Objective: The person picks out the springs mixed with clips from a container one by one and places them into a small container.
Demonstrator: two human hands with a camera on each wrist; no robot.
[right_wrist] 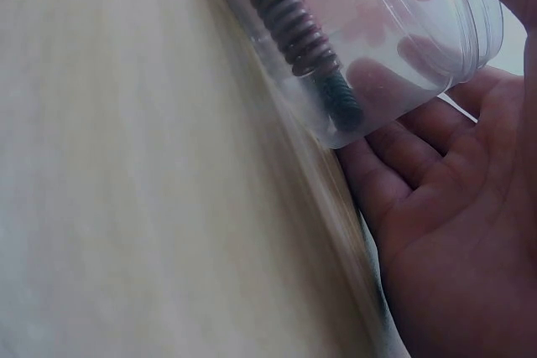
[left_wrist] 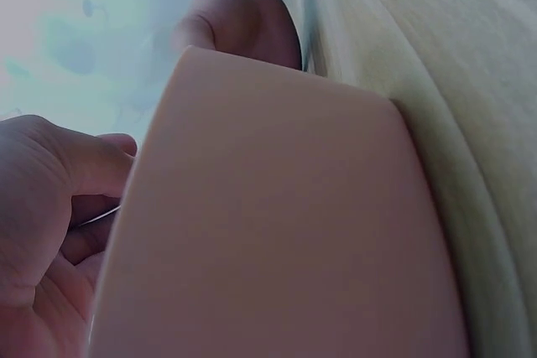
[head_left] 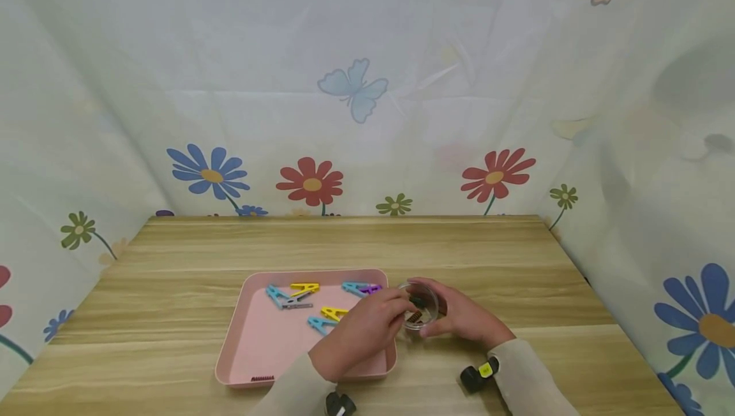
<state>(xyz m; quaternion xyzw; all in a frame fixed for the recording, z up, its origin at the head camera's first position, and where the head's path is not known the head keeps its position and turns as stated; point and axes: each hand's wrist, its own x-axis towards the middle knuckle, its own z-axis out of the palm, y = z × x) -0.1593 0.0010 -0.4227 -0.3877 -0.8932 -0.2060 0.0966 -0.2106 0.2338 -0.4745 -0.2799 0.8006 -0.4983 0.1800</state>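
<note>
My right hand [head_left: 462,317] curls around a clear plastic jar [right_wrist: 394,64] on the table, right of the pink tray [head_left: 247,339]. Inside the jar lie a brown coil spring [right_wrist: 289,18] and a smaller dark green spring [right_wrist: 340,102], both showing through its wall. From the left, my left hand [head_left: 367,326] reaches over the tray's right side with bent fingertips at the jar's mouth; I cannot tell whether they pinch anything. In the left wrist view the tray's outer wall [left_wrist: 277,207] covers part of that hand.
Light blue clothespins [head_left: 275,295], yellow clothespins [head_left: 304,288], a grey clothespin [head_left: 296,305] and a purple clothespin [head_left: 370,289] lie in the tray. A dark spring [head_left: 263,378] lies along its near-left edge. A flowered cloth [head_left: 402,135] hangs behind the wooden table [head_left: 505,256].
</note>
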